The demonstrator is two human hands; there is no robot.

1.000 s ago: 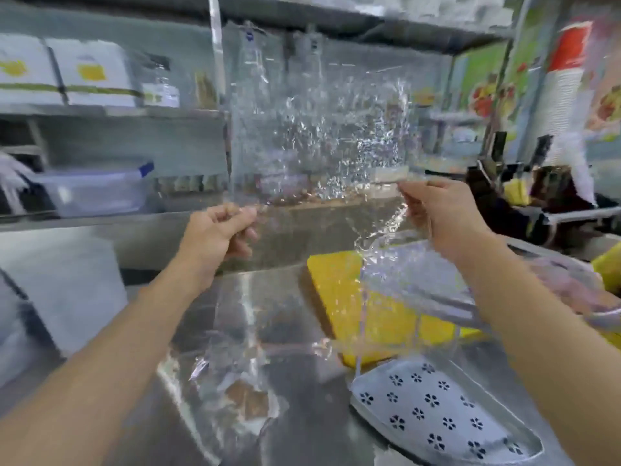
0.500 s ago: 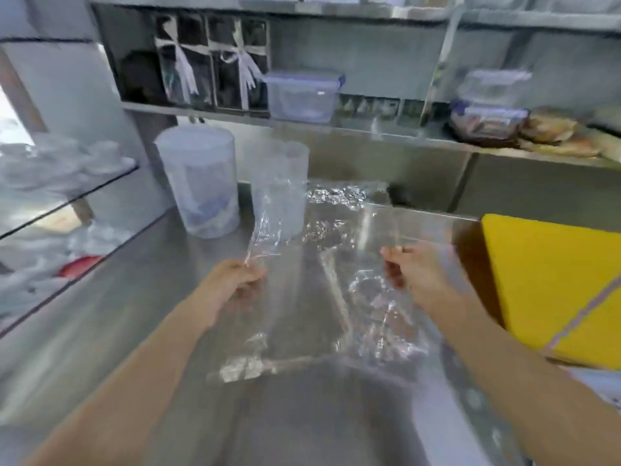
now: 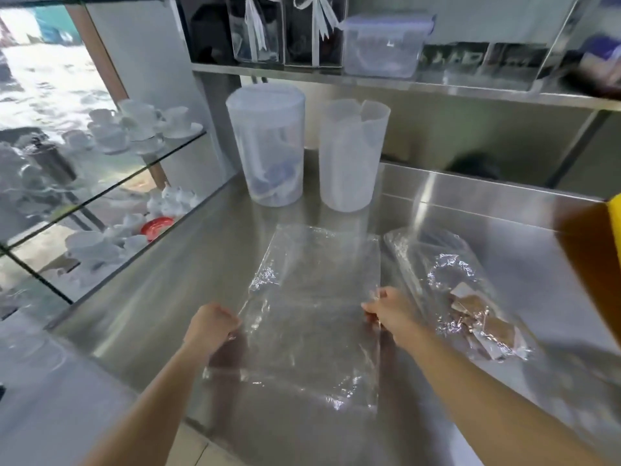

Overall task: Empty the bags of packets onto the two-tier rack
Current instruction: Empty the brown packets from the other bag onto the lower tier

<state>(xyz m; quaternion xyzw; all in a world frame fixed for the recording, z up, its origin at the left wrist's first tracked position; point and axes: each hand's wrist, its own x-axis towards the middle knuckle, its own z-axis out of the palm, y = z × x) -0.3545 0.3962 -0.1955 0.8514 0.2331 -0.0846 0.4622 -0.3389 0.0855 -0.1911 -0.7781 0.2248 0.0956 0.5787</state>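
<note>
One empty clear bag (image 3: 312, 317) lies spread on the steel counter (image 3: 168, 297). Left hand (image 3: 211, 326) pinches its left edge with curled fingers; right hand (image 3: 389, 311) pinches its right edge. Just right of it lies one bag of brown packets (image 3: 470, 297). Beyond it stand two translucent tubs: one lidded tub (image 3: 267, 149), one open tub (image 3: 351, 153).
</note>
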